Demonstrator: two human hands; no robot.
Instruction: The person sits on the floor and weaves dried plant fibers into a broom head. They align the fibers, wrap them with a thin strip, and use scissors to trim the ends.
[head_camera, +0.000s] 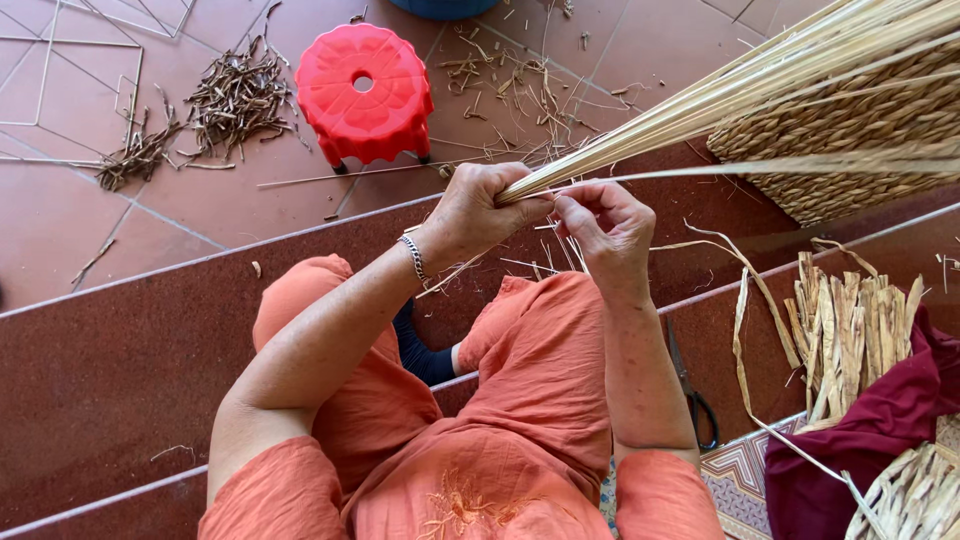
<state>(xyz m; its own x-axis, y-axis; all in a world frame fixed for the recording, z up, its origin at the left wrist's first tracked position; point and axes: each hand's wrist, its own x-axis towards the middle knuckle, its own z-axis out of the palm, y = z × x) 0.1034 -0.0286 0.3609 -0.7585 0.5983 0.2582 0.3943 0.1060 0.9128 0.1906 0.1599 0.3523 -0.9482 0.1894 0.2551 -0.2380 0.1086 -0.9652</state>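
At the centre of the frame the near ends of a bundle of pale reed stakes (640, 140) are gripped in the closed left hand (470, 215). A single strand is pinched by the fingertips of the right hand (605, 225), just beside it. From both hands the stakes run up and right to the woven basket (850, 140) at the upper right.

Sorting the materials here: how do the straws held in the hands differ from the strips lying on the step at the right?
The straws are long, thin, pale and straight, bunched in the left hand. The strips are shorter, wider, flatter and curled, lying loose. Both are dry plant material.
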